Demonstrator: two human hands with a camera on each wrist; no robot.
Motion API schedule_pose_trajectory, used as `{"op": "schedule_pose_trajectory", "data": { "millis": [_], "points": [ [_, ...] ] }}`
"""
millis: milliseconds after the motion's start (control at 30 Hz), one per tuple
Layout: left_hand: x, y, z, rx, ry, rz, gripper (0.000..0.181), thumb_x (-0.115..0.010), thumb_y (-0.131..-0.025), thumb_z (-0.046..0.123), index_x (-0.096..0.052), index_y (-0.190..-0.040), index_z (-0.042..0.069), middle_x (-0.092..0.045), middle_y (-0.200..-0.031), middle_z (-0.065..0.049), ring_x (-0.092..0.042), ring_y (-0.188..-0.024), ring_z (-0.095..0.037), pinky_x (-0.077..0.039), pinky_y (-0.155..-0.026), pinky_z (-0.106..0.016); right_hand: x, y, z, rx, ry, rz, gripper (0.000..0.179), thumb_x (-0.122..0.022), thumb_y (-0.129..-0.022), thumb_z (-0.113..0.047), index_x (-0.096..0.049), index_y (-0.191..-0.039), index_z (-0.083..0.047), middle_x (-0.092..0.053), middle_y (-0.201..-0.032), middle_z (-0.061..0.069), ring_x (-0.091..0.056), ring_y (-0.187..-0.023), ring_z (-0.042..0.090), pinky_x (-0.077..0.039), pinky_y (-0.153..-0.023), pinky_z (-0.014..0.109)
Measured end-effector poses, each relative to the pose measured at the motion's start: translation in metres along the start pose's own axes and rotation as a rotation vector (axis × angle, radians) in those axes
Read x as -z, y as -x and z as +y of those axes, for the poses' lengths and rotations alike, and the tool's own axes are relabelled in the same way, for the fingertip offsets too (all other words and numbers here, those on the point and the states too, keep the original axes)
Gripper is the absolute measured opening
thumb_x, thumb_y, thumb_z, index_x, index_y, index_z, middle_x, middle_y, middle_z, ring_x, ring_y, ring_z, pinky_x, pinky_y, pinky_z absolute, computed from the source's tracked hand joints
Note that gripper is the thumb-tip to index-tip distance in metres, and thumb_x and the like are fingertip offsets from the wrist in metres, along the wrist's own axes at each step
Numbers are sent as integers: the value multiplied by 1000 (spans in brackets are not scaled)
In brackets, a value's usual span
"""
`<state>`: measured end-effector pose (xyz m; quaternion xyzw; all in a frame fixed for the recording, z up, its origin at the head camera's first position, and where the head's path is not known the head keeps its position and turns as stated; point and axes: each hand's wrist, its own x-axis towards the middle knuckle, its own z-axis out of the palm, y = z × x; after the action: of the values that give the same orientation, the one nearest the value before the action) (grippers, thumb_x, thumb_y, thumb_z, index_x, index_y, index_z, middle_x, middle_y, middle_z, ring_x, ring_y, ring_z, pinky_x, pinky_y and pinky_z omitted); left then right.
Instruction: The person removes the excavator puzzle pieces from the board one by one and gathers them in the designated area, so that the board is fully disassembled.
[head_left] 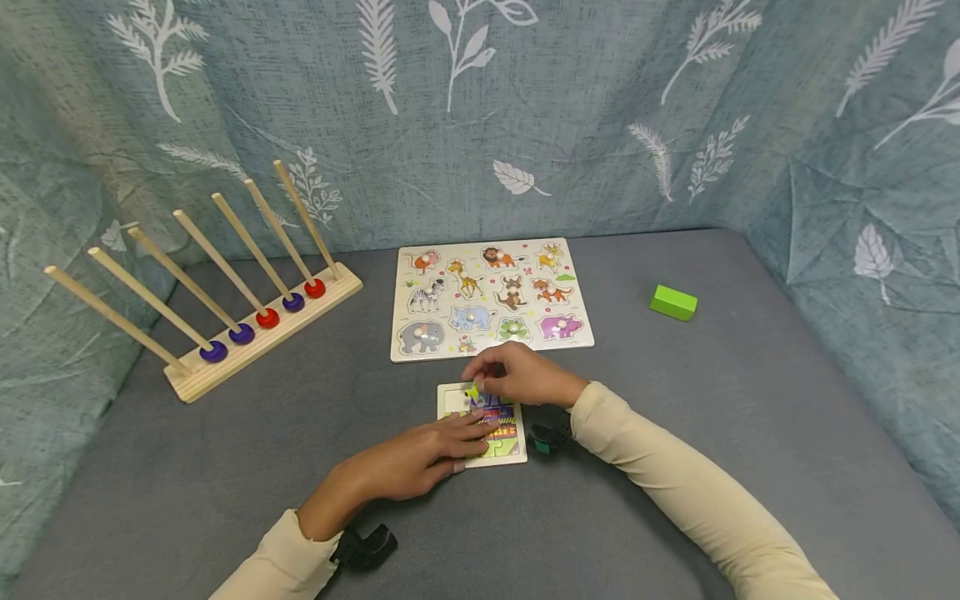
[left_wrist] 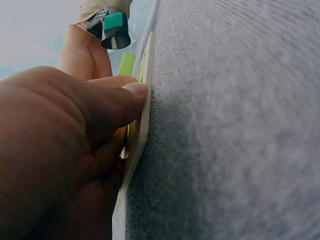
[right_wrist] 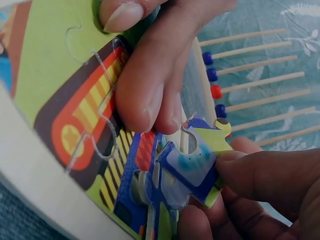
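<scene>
A small jigsaw puzzle point(head_left: 510, 459) in a pale wooden frame lies on the grey cloth between both hands. My left hand point(head_left: 420, 454) rests on it from the near left, fingers stretched over the printed pieces. In the left wrist view its thumb point(left_wrist: 135, 90) lies at the frame's edge. Between thumb and fingers, my right hand point(head_left: 528, 375) pinches a blue and lime-green jigsaw piece point(right_wrist: 195, 165) at the puzzle's far side. The piece is tilted, its lower end against the blue part of the picture. Orange, yellow and green pieces point(right_wrist: 82, 122) sit fitted together beside it.
Beyond the puzzle lies an animal knob puzzle board point(head_left: 491, 297). A wooden peg rack point(head_left: 277, 329) with red and blue beads stands at the back left, its tall pegs leaning up. A green block point(head_left: 673, 302) sits at the right. A patterned curtain point(head_left: 600, 125) hangs behind.
</scene>
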<state>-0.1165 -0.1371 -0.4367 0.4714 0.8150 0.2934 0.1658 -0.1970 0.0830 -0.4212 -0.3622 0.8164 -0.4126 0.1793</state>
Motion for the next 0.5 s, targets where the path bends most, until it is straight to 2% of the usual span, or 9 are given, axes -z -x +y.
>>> {"op": "schedule_pose_trajectory", "data": {
  "millis": [200, 500],
  "points": [
    [1, 1, 1, 39, 33, -13, 45, -56, -96, 0, -51, -141, 5, -35, -154, -3, -20, -145, -22, -24, -113, -48, 1, 1, 2, 5, 12, -19, 17, -59, -96, -1, -72, -107, -5, -67, -104, 3, -60, -88, 9, -50, -76, 25],
    [2, 0, 3, 38, 57, -15, 44, -55, -97, -1, -52, -140, 4, -35, -154, -4, -20, -145, -21, -23, -114, -46, 5, 5, 4, 26, -32, 10, 22, -56, -96, 1, -71, -112, -2, -67, -104, 5, -58, -84, 9, -49, -72, 26]
  ]
}}
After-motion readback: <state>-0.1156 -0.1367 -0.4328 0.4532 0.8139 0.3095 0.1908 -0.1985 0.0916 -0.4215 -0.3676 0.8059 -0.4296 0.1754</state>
